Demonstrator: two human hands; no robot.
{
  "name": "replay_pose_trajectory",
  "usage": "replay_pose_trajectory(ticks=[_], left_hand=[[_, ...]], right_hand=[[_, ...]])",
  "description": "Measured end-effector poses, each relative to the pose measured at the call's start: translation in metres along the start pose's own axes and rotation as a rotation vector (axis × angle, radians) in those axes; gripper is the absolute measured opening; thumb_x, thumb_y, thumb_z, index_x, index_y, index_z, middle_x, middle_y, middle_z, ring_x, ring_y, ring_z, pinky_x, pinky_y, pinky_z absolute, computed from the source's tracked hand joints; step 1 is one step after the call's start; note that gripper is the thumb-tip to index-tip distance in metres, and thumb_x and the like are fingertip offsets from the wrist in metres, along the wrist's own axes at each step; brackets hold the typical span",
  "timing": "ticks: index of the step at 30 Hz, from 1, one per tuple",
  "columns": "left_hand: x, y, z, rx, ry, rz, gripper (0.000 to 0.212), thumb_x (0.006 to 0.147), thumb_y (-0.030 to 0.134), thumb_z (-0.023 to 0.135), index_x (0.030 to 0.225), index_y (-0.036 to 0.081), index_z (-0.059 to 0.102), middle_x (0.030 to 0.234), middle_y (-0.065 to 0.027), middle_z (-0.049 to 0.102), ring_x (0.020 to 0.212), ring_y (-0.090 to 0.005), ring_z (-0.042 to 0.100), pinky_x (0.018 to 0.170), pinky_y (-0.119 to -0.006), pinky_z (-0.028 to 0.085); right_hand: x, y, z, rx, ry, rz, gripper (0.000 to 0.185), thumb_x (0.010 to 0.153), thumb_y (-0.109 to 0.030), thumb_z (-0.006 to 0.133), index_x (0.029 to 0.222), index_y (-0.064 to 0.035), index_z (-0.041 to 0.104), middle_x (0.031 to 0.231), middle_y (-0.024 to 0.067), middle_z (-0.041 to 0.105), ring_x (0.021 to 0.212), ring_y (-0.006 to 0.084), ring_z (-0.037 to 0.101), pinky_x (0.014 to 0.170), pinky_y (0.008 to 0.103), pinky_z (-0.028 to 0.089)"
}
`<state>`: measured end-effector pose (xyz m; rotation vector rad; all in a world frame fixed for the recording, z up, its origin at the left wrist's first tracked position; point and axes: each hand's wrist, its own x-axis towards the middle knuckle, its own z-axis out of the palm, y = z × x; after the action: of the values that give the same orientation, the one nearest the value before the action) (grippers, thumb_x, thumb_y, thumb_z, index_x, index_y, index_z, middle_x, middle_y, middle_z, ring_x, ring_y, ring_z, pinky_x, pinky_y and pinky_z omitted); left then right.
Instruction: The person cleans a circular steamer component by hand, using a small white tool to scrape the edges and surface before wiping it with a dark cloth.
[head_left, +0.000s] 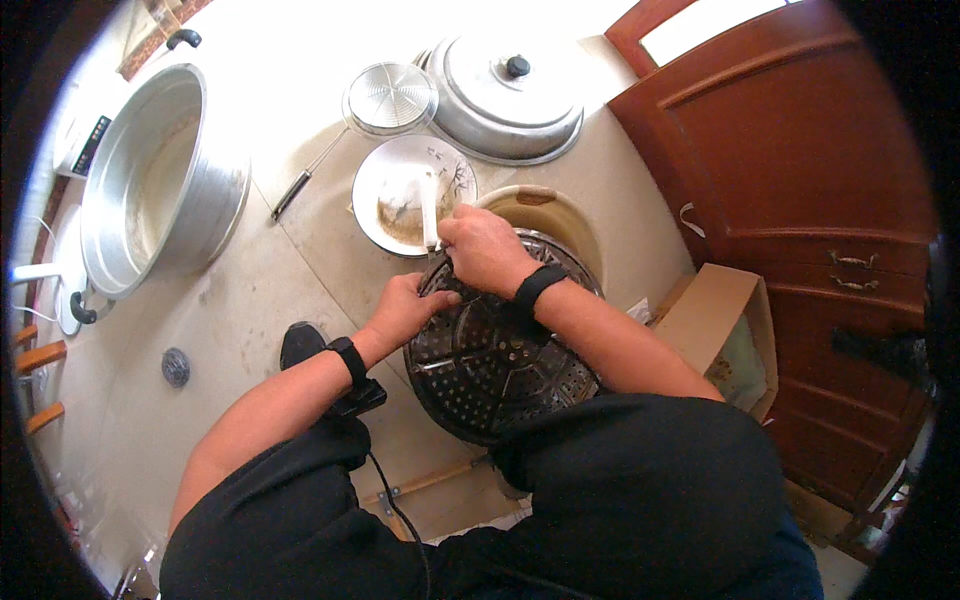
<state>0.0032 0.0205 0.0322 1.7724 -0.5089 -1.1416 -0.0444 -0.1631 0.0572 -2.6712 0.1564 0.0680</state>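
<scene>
A dark, soiled round perforated metal steamer tray (480, 360) lies tilted before me. My left hand (412, 304) grips its far left edge, thumb on top. My right hand (484, 247) is closed on a white-handled tool (429, 206) at the tray's far rim; only a little metal below the handle shows, so its kind is unclear. Just beyond, a white bowl with a dark plant pattern (375, 176) holds brownish residue. A tan basin (577, 217) stands partly behind the tray.
A large aluminium pot (214, 202) is tipped on the tiled floor at left, near a scouring ball (176, 367). Beyond the bowl lie a wire strainer (390, 97) and a domed metal lid (480, 97). A cardboard box (705, 315) stands by the brown cabinet (772, 150).
</scene>
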Motion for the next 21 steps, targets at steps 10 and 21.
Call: replay_pose_trajectory(ticks=[10,21], left_hand=[[0.004,-0.008,0.004,-0.025,-0.015,0.039,0.03,0.086,0.023,0.079,0.096,-0.005,0.073,0.08,-0.0079,0.073,0.071,-0.0118,0.064,0.068,-0.032,0.053],[0.014,-0.021,0.005,0.009,-0.035,0.026,0.033,0.086,0.027,0.079,0.094,-0.004,0.072,0.08,-0.0109,0.073,0.072,-0.0142,0.065,0.069,-0.035,0.054]], right_hand=[[-0.012,0.0,0.005,0.015,0.035,0.058,0.009,0.078,-0.006,0.06,0.081,-0.003,0.067,0.089,0.0211,0.064,0.088,0.0402,0.064,0.081,0.0515,0.052],[-0.02,0.009,0.007,0.042,0.068,0.019,0.004,0.081,-0.005,0.06,0.082,-0.0041,0.064,0.088,0.0193,0.061,0.086,0.0431,0.062,0.076,0.0504,0.051]])
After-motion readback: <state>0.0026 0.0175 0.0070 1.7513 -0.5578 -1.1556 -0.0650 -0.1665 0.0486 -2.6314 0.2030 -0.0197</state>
